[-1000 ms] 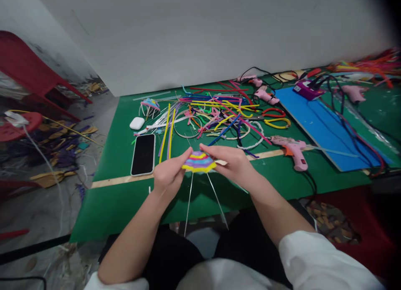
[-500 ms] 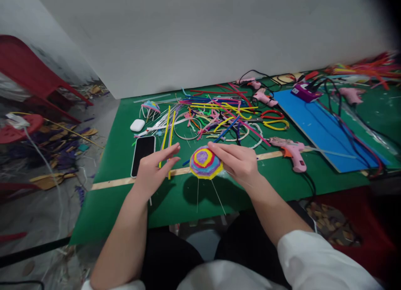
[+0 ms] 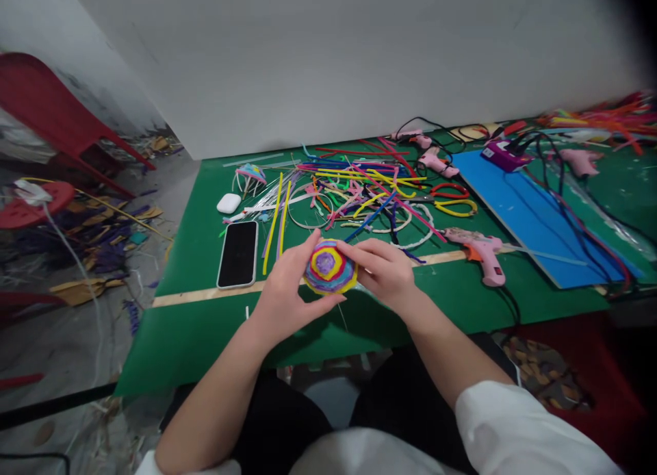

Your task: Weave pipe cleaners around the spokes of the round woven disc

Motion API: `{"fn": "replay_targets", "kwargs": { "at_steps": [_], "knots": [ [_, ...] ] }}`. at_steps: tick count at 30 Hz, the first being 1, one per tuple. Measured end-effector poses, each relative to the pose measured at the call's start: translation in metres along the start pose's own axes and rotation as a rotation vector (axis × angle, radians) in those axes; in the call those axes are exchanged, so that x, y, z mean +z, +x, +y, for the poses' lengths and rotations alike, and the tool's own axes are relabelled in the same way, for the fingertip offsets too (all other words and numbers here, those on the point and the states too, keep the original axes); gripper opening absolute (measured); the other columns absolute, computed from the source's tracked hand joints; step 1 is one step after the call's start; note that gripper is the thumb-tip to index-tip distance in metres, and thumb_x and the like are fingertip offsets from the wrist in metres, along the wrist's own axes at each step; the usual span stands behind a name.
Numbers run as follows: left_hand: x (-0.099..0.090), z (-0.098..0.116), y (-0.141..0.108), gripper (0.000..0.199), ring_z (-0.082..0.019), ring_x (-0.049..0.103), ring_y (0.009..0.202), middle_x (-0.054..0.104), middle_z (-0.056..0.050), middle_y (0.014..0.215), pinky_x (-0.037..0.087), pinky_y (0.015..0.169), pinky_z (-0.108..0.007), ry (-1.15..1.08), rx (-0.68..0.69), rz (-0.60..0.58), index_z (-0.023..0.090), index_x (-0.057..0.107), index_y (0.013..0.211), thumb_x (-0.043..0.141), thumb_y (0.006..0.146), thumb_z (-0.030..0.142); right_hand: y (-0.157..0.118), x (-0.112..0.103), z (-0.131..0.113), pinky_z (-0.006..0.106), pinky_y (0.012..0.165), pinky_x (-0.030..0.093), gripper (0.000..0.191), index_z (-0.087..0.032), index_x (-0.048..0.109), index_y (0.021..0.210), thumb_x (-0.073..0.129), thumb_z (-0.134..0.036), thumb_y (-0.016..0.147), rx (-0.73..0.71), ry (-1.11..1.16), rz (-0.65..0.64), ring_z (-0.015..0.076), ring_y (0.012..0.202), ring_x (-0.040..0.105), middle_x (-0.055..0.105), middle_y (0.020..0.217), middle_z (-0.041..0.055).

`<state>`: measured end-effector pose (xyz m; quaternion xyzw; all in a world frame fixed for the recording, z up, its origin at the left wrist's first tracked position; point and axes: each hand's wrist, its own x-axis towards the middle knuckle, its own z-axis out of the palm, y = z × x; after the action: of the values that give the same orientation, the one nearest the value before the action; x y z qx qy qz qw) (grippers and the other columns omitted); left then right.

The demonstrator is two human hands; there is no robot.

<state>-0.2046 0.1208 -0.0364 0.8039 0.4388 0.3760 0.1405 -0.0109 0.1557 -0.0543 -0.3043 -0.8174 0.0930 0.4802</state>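
Between my hands is a small pipe-cleaner dome (image 3: 324,268), wound in purple, yellow, red and blue rings, with thin wires trailing beneath it. My left hand (image 3: 288,290) is closed around its left side, thumb along the lower edge and fingers at the upper left. From the right, my right hand (image 3: 384,270) grips the dome's upper right edge, its other fingers curled under and partly hidden. Just beyond them lie yellow and purple pipe cleaners (image 3: 274,225) and a thin clear ring (image 3: 311,211).
A phone (image 3: 238,254) and a white earbud case (image 3: 228,203) lie left. Behind are a similar dome (image 3: 251,175) and tangled pipe cleaners (image 3: 364,187). Red-and-yellow scissors (image 3: 452,200), a pink glue gun (image 3: 485,252) and a blue board (image 3: 523,215) with a purple power block (image 3: 506,155) are right.
My left hand has moved right, from open beside the dome to closed on its left side. The dome has shifted slightly left, still in my right hand.
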Motion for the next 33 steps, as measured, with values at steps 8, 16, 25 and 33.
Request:
{"fn": "replay_targets", "kwargs": {
  "at_steps": [8, 16, 25, 33],
  "knots": [
    [-0.014, -0.006, 0.002, 0.092, -0.029, 0.048, 0.118, 0.054, -0.014, 0.124, 0.029, 0.104, -0.05, 0.234, 0.236, 0.069, 0.02, 0.011, 0.142, 0.067, 0.071, 0.037, 0.009, -0.022, -0.007, 0.034, 0.088, 0.048, 0.048, -0.029, 0.046, 0.128, 0.058, -0.023, 0.082, 0.388, 0.554, -0.219, 0.0166, 0.094, 0.062, 0.066, 0.101, 0.0034],
    [-0.014, -0.01, 0.001, 0.085, -0.032, 0.035, 0.128, 0.04, -0.017, 0.137, 0.03, 0.104, -0.049, 0.117, 0.128, 0.159, 0.019, 0.023, 0.14, 0.066, 0.072, 0.046, 0.011, -0.016, -0.008, 0.027, 0.077, 0.051, 0.039, -0.028, 0.059, 0.109, 0.069, -0.023, 0.072, 0.582, 0.656, -0.105, 0.0132, 0.083, 0.062, 0.065, 0.104, 0.001],
    [-0.007, -0.015, 0.003, 0.062, -0.017, 0.063, 0.091, 0.066, -0.001, 0.082, 0.037, 0.103, -0.04, -0.53, -0.395, 0.137, 0.02, 0.037, 0.133, 0.063, 0.078, 0.031, 0.015, -0.013, -0.01, 0.024, 0.066, 0.051, 0.038, -0.027, 0.056, 0.112, 0.065, -0.021, 0.075, 0.789, 0.841, -0.164, 0.0115, 0.071, 0.062, 0.064, 0.074, -0.0024],
    [-0.011, -0.016, 0.005, 0.051, -0.009, 0.062, 0.074, 0.062, 0.005, 0.07, 0.028, 0.109, -0.042, -0.678, -0.394, 0.03, 0.023, 0.05, 0.123, 0.067, 0.075, 0.022, 0.017, -0.016, -0.01, 0.023, 0.065, 0.049, 0.037, -0.023, 0.055, 0.109, 0.067, -0.02, 0.073, 0.861, 0.943, -0.184, 0.0101, 0.068, 0.061, 0.065, 0.073, -0.0024]
  ]
}}
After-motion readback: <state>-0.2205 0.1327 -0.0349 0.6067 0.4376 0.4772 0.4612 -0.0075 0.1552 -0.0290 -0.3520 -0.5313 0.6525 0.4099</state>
